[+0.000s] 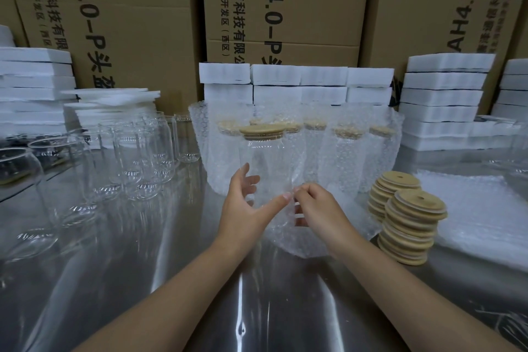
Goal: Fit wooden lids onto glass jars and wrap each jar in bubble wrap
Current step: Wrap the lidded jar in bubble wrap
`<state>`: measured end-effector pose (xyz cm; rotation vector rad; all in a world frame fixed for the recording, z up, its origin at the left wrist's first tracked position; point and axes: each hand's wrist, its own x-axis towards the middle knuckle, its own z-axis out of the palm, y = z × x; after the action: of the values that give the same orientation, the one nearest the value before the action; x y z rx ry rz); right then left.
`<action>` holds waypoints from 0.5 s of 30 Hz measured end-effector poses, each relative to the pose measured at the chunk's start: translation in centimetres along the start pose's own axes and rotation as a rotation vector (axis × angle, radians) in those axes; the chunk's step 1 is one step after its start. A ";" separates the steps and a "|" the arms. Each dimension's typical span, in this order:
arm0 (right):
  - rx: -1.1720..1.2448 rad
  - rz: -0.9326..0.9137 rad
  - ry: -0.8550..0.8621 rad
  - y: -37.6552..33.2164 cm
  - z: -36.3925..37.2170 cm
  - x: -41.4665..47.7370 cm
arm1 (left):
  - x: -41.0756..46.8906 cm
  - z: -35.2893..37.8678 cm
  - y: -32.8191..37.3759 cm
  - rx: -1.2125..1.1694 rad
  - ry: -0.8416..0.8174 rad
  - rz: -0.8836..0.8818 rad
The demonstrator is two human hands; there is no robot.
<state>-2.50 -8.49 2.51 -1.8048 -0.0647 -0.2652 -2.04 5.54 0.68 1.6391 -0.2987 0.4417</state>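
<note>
Steel table (143, 280), left hand (243, 206) cupping lidded jar (265, 168), right hand (317, 206) pinching bubble wrap (297, 231)

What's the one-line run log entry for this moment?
stage: wrapping | left hand: holds jar | right hand: pinches bubble wrap | wooden lid: on jar

A shiny steel surface (171, 280) carries everything. Bare glass jars (128, 157) stand clustered along its left side, reaching to the left edge. Near the back, at the middle, a row of wrapped jars (343, 157) stands upright, each with a lid. Just right of centre are two stacks of wooden lids (411, 226), touching each other. A flat pile of bubble wrap sheets (471, 208) lies by the right edge. White foam blocks (443, 94) are stacked along the back edge, apparently on the surface itself.
</note>
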 end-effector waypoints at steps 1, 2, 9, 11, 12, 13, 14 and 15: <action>-0.003 -0.006 -0.001 -0.1 0.0 -0.1 | -0.1 0.0 0.1 -0.014 -0.027 0.001; -0.012 -0.011 -0.002 -0.1 0.0 -0.1 | -0.1 0.0 0.2 -0.024 -0.056 0.001; -0.115 -0.128 -0.065 -0.5 -0.1 -1.5 | -0.5 0.1 0.6 -0.009 -0.203 -0.002; -0.184 -0.135 -0.021 -0.6 -0.1 -1.6 | -0.6 0.2 0.6 0.014 -0.235 0.010; -0.192 -0.136 0.008 -0.6 -0.1 -1.6 | -0.7 0.3 0.6 0.026 -0.242 0.017; -0.184 -0.139 0.038 -0.5 -0.1 -1.5 | -0.7 0.3 0.6 0.044 -0.239 0.025; -0.166 -0.144 0.067 -0.5 -0.1 -1.4 | -0.7 0.3 0.6 0.073 -0.224 0.042; -0.146 -0.148 0.092 -0.4 -0.2 -1.3 | -0.7 0.3 0.6 0.106 -0.204 0.068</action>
<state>-3.83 -8.42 2.68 -1.9328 -0.1170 -0.4683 -2.89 5.13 0.90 1.7851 -0.4912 0.3466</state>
